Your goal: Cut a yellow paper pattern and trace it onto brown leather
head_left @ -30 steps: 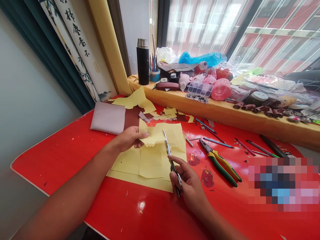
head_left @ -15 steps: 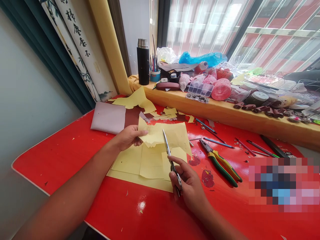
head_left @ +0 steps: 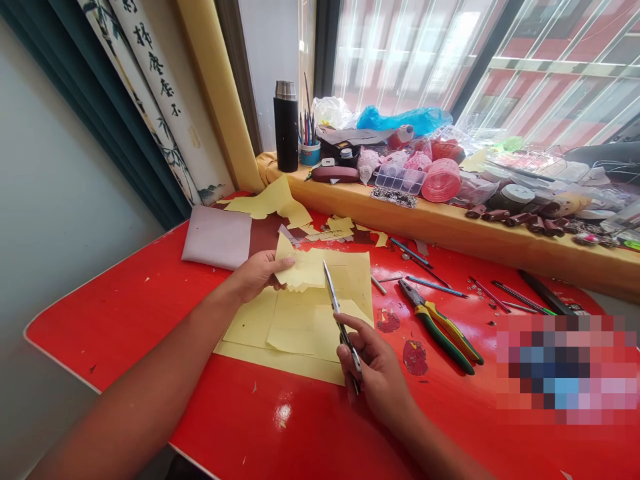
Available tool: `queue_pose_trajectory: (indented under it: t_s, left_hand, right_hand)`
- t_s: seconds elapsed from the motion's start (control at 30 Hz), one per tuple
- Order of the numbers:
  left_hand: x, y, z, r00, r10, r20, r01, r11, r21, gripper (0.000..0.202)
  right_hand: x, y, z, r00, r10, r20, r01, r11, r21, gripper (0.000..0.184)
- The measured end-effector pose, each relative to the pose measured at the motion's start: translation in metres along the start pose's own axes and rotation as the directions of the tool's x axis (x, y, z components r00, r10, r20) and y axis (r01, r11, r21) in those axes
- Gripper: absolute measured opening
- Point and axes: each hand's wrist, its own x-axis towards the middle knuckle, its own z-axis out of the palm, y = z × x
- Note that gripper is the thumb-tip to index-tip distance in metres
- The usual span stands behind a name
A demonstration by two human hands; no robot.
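My left hand (head_left: 263, 272) pinches a small piece of yellow paper (head_left: 306, 268) by its left end; its lower edge is jagged. In my right hand (head_left: 375, 360) is a pair of scissors (head_left: 331, 288), blades pointing up and away from me along the right end of that piece. The blades look closed together. Below both hands, several yellow paper sheets (head_left: 250, 327) lie overlapped on the red table (head_left: 240, 413). Some of these carry faint drawn lines. A loose cut sheet (head_left: 300, 333) lies on top, partly behind the scissors.
Pliers (head_left: 440, 327) with green and yellow handles lie to the right, near pens (head_left: 437, 285). Paper scraps (head_left: 335, 230) and a folded pale sheet (head_left: 217, 237) are at the back. A black flask (head_left: 286, 130) and crowded craft supplies (head_left: 420, 160) fill the sill.
The right part of the held yellow paper has come away and dropped onto the sheets below. The piece in my left hand is now shorter. My right hand has barely moved.
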Motion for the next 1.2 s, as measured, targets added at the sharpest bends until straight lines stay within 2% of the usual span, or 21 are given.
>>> queue_pose_trajectory:
  t_s: [0.23,0.43,0.7,0.9,1.0,1.13,1.2]
  left_hand:
    - [0.002,-0.003,0.0,0.999,0.034,-0.022,-0.034,0.999,0.014,0.049]
    - [0.006,-0.007,-0.001,0.985,0.097,-0.142,-0.096,0.995,0.018,0.055]
    - [0.009,-0.009,-0.002,0.966,0.151,-0.208,-0.164,0.985,-0.048,0.054]
    - [0.013,-0.012,-0.006,0.934,0.201,-0.295,-0.197,0.98,0.042,0.059]
    - [0.01,-0.011,-0.004,0.94,0.207,-0.27,-0.18,0.976,0.123,0.062]
    - [0.004,-0.007,0.004,0.978,0.169,-0.121,-0.147,0.974,0.171,0.061]
    - [0.001,-0.006,0.008,0.979,0.192,-0.074,-0.168,0.955,0.246,0.057]
  right_hand:
    - [0.0,0.004,0.0,1.0,-0.002,0.02,0.002,1.0,0.031,0.063]
    - [0.0,0.005,-0.001,0.999,-0.013,0.051,0.013,1.0,-0.004,0.064]
    - [-0.001,0.012,-0.004,0.987,-0.013,0.162,0.018,0.999,-0.032,0.063]
    - [-0.004,0.011,-0.004,0.988,-0.022,0.155,0.028,0.999,-0.037,0.058]
    - [-0.005,0.011,-0.002,0.991,-0.087,0.102,0.093,0.994,-0.051,0.053]
    - [-0.003,0.009,-0.002,0.99,-0.14,-0.029,0.139,0.99,-0.038,0.052]
    - [0.0,0.007,-0.003,0.983,-0.145,-0.114,0.144,0.989,-0.017,0.055]
